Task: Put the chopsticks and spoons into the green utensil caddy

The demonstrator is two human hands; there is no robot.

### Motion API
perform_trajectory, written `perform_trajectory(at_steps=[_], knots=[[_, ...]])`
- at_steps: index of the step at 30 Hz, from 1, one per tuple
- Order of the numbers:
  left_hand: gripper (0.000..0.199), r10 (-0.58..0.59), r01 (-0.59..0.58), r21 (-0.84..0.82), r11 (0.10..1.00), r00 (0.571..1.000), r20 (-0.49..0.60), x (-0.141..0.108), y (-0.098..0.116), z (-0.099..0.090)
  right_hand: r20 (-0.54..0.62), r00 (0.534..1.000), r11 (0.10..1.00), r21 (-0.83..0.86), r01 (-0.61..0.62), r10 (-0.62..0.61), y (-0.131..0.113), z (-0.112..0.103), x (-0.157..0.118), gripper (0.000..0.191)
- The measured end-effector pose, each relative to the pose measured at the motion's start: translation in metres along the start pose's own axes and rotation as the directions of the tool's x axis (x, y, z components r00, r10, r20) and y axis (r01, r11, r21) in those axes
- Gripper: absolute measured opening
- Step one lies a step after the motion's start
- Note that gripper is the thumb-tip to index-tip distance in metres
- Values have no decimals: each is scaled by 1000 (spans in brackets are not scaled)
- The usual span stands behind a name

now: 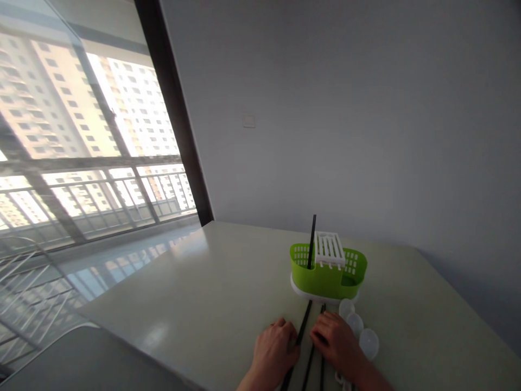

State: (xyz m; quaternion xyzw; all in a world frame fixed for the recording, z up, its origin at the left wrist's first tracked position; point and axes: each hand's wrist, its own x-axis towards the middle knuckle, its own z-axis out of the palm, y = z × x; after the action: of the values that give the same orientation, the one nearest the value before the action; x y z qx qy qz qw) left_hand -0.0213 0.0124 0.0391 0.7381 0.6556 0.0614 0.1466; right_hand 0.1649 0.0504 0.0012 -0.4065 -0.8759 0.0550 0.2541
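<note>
My left hand (277, 347) rests on the table with curled fingers, its thumb and forefinger closed at a thick-looking black chopstick (305, 321) that slants under them. Close to its right, my right hand (336, 338) curls over two more black chopsticks (310, 365), whose ends show above and below the fingers. Three round white spoon bowls (368, 344) lie just right of that hand; their handles are mostly hidden by the forearm. Beyond both hands stands a green basket (317, 282) on a white base, with black chopsticks (312, 241) upright in its left part.
A white slatted rack (329, 248) with small hooks sits across the basket's middle. The pale table (195, 304) meets a grey wall (325, 136) at the back. At lower left are a grey chair back (93, 358), a white wire rack (32, 309) and large windows.
</note>
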Motion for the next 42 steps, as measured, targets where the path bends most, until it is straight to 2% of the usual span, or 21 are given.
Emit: perform_trajectory(at_steps=[5,8,16,20,25,35,39,42], knots=[[30,-91,107,210,972,992,-86,7,-8,1,9,1000,1000,-7,9,-9,-3,-2,0,14],[33,-103,124,263,957,991,-91,10,-14,1,7,1000,1000,-17,20,-20,-4,-3,1,15],[30,-109,114,221,969,993,-37,13,-27,-7,17,1000,1000,-22,14,-13,-1,1,3,13],[32,-57,63,149,987,997,-46,17,-31,-16,20,1000,1000,-14,13,-13,1,4,2,14],[33,-42,45,153,987,999,-26,17,-27,-22,13,1000,1000,0,14,-14,-2,4,2,13],[24,27,-40,184,982,997,71,7,-10,-2,41,999,1000,-4,26,-26,-6,-2,2,12],[31,25,-40,267,963,998,59,11,-5,3,21,999,1000,1,29,-29,-5,0,2,12],[30,4,-2,264,964,1000,-7,12,-8,-11,-4,1000,1000,3,29,-29,-3,2,3,12]])
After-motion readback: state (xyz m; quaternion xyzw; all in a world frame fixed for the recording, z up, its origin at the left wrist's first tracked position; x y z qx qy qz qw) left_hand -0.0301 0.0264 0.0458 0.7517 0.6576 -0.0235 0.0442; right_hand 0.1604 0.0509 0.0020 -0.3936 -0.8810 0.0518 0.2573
